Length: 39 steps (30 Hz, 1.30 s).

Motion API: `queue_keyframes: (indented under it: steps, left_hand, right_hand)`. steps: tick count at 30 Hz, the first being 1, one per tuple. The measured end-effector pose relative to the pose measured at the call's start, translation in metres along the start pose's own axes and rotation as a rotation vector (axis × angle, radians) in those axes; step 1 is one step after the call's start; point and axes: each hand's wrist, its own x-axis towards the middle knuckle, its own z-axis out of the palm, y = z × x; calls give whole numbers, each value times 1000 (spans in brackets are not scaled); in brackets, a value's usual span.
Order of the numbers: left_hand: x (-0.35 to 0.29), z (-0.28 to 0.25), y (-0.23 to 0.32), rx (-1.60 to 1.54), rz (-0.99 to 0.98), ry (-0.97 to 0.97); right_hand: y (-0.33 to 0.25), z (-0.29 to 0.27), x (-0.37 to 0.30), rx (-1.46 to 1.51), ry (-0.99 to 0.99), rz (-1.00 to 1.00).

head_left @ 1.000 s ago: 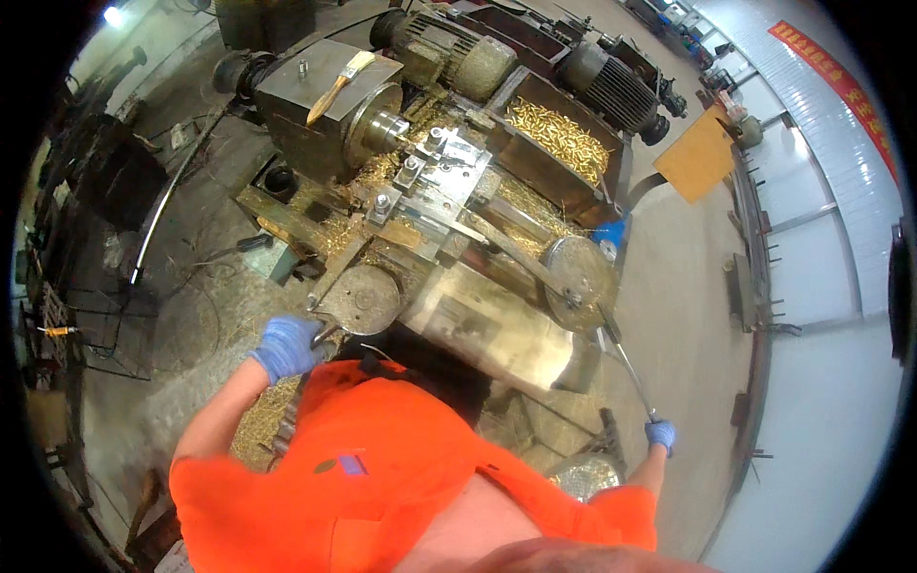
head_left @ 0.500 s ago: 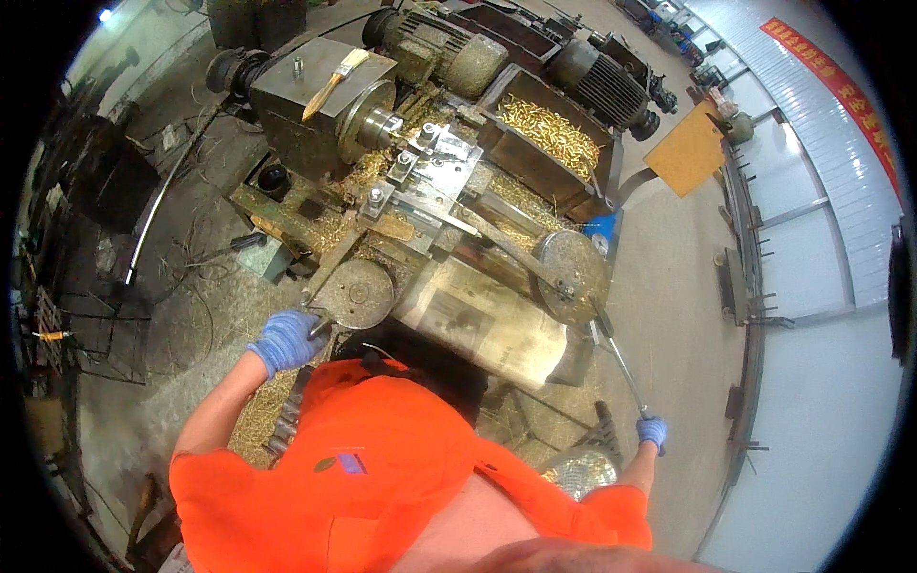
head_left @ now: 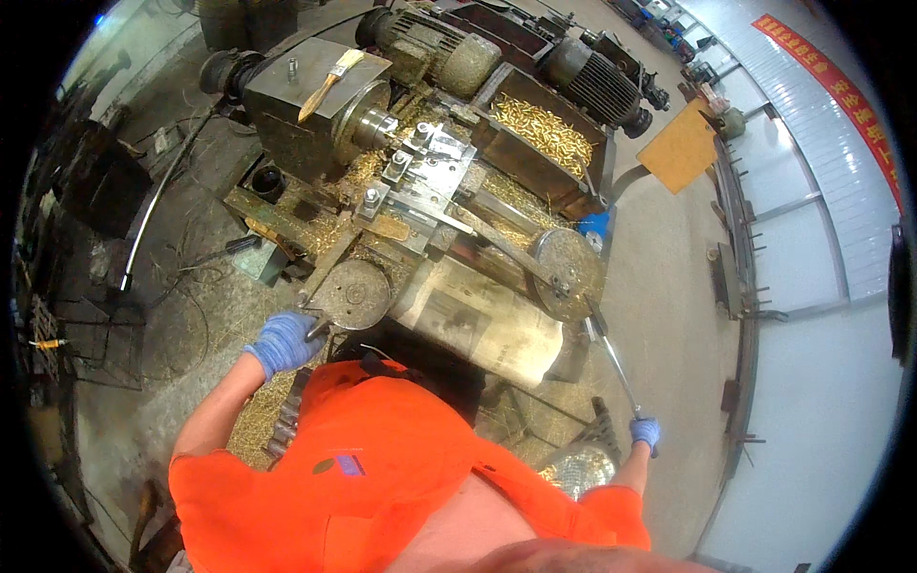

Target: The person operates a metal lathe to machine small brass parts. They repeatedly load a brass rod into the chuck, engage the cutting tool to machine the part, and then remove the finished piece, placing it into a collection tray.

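Note:
In a blue knit glove, my left hand [head_left: 284,344] is closed round the crank handle [head_left: 318,329] of the left handwheel [head_left: 353,294] on a small lathe. Out to the right, my gloved right hand [head_left: 646,433] grips the end of a long metal lever [head_left: 616,368]. That lever runs up to a round disc [head_left: 568,274] at the lathe's right side. Between them lies a bolted steel tool block [head_left: 425,167], facing the chuck [head_left: 374,126]. Brass-coloured chips cover the bed around it.
A wooden-handled brush [head_left: 332,86] lies on the headstock [head_left: 306,81]. Behind the tool block, a metal bin [head_left: 544,134] holds many small brass pieces. Motors [head_left: 592,81] stand at the back. A stained paper sheet [head_left: 478,320] covers the front. A steel rod [head_left: 158,205] slants at left.
The whole view has shifted very slightly to the left. Both hands keep their grips, with no clear movement of the handle or lever.

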Motion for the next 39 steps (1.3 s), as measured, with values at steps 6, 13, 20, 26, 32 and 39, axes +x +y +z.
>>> queue_keyframes:
  steps: [6, 13, 20, 26, 32, 39]
  left_hand:
    - [2, 5, -6, -11, 15, 16]
    - [3, 5, -6, -60, -8, 2]
    - [1, 3, -4, -33, 3, 4]
    - [-2, -2, 3, -25, -10, -33]
    - [-2, 3, 0, -37, -5, -15]
    - [-5, -1, 6, -21, -34, -31]
  right_hand:
    - [1, 5, -3, -63, -39, -36]
    - [5, 8, -12, -32, -14, 36]
    - [6, 13, -10, -24, -61, 50]
    - [7, 11, -17, -33, -42, -10]
    - [11, 12, -20, -12, -97, 41]
    - [2, 3, -67, 44, -82, 85]
